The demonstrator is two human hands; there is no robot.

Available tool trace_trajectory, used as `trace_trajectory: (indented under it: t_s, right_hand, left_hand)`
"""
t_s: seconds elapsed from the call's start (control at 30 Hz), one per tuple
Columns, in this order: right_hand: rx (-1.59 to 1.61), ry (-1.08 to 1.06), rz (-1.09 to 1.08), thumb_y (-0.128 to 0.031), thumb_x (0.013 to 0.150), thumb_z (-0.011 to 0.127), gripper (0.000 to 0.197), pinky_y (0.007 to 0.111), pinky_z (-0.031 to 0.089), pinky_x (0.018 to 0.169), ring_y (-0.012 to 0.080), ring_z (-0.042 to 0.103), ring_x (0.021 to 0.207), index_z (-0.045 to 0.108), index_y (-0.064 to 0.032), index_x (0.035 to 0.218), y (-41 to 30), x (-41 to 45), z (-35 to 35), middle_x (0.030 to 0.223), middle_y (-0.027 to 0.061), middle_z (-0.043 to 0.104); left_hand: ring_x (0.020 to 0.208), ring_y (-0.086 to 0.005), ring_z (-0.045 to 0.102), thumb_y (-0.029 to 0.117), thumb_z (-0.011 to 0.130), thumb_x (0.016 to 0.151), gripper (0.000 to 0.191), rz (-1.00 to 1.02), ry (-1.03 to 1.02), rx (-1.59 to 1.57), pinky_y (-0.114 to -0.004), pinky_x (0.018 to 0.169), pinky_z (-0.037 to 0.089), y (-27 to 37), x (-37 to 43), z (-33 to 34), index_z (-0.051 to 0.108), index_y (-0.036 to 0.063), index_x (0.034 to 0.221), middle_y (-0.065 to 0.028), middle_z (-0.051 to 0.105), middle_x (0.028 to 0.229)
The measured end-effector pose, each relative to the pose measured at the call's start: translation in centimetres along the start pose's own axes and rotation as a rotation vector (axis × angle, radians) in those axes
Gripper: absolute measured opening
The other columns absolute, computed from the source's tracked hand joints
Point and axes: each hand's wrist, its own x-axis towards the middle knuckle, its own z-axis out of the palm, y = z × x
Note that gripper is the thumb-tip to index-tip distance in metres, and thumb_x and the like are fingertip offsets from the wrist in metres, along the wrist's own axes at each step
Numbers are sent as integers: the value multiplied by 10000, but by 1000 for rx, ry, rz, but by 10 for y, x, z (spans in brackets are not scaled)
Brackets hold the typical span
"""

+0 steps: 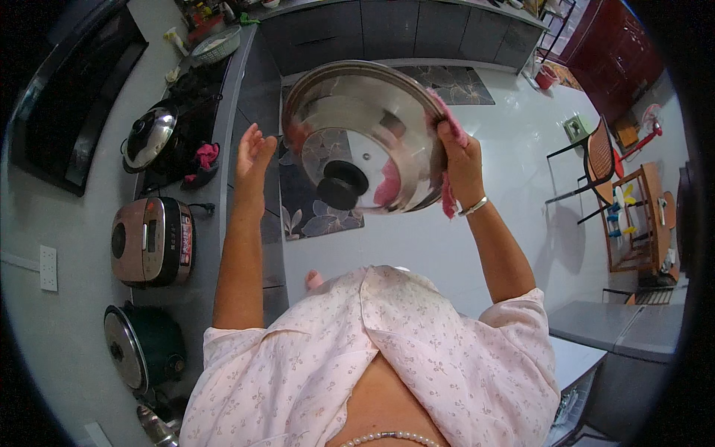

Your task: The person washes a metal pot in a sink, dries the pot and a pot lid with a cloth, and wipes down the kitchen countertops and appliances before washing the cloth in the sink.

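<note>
A large domed pot lid (357,106) with a black knob is held up tilted in front of me, its knob side facing me. My right hand (465,162) grips the lid's right rim, with a pink cloth (449,198) between hand and lid. On the other side, my left hand (254,159) is raised near the lid's left edge, apart from it, fingers spread and holding nothing. A small vent hole shows above the knob. The lid's shiny surface mixes reflections with what lies behind, and its far face is hidden.
Along the left counter stand a lidded wok (151,137), a dark and pink cloth (204,162), a rice cooker (153,243) and a green pot (145,346). Floral mats (335,218) lie on the floor. A chair (597,151) stands at right.
</note>
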Motion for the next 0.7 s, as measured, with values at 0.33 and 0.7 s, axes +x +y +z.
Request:
trace_trajectory:
  t_s: [0.33, 0.7]
  right_hand:
    - [5, 142, 58, -517, 878, 565, 560, 230, 452, 703, 98, 565, 804, 611, -11, 1115, 52, 44, -13, 909, 37, 638]
    - [-247, -189, -142, -424, 917, 486, 455, 367, 369, 903, 235, 481, 1019, 555, -55, 1175, -25, 12, 55, 1090, 132, 548]
  left_hand:
    - [922, -187, 635, 400, 647, 851, 441, -236, -180, -493, -305, 767, 534, 17, -49, 15, 611, 13, 1060, -97, 644, 1035]
    - [869, -165, 604, 436, 595, 884, 471, 63, -86, -122, -307, 783, 508, 24, -54, 38, 616, -16, 1014, -92, 634, 948]
